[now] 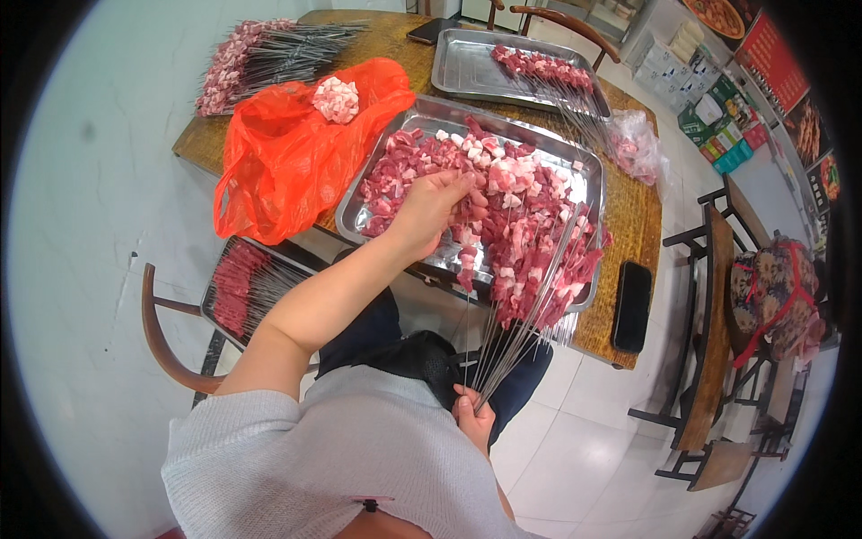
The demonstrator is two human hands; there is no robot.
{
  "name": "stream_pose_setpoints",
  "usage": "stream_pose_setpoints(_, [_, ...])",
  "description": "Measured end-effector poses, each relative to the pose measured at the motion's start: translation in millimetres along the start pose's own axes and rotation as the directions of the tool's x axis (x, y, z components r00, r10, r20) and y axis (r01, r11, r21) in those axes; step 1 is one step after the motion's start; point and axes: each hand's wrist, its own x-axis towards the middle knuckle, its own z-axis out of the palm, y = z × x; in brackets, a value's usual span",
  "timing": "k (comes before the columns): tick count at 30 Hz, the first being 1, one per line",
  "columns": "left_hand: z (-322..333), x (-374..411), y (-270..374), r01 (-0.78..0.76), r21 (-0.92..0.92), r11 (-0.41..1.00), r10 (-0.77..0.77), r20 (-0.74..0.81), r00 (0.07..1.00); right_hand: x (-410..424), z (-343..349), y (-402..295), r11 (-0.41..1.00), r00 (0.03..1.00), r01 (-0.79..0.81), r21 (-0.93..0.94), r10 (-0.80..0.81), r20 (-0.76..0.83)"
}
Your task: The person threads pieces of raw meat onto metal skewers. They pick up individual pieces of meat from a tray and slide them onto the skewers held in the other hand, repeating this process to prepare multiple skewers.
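Note:
My left hand is over a metal tray of cut meat, fingertips pinched on a small red piece at the upper end of a skewer. Below those fingers, a thin metal skewer carries red and pale pieces. Low in front of my lap, my right hand grips the lower ends of that skewer and a bundle of metal skewers. Loose red meat and white fat cubes fill much of the tray. Threaded meat hangs over its near right edge.
An orange plastic bag holds pale cubes. Stacked skewers, another tray and a phone rest on the wooden table. A lower tray of skewers sits left, by a chair.

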Motion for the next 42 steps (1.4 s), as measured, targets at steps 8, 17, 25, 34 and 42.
stream_pose_setpoints(8, [8, -3, 2, -0.102, -0.048, 0.994, 0.099, -0.05, 0.994, 0, -1, 0, 1.0, 1.0, 0.002, 0.001, -0.002, 0.014])
stream_pose_setpoints(17, [8, -13, 0, 0.087, 0.137, 0.987, -0.09, 0.016, 0.996, -1, 1, -2, 1.0, 1.0, 0.019, -0.018, -0.018, 0.014])
stream_pose_setpoints(25, [13, -1, 2, -0.132, 0.001, 0.991, 0.132, -0.022, 0.991, 0, -1, 1, 1.0, 1.0, 0.001, 0.002, -0.001, 0.003])
stream_pose_setpoints(34, [5, -4, -3, 0.044, 0.078, 0.996, -0.046, 0.021, 0.999, 0, 1, -1, 1.0, 1.0, 0.01, 0.024, -0.01, 0.015])
stream_pose_setpoints(42, [9, -20, -10, 0.068, 0.037, 0.997, -0.069, 0.025, 0.997, 1, 0, -1, 1.0, 1.0, 0.017, -0.004, -0.017, 0.023])
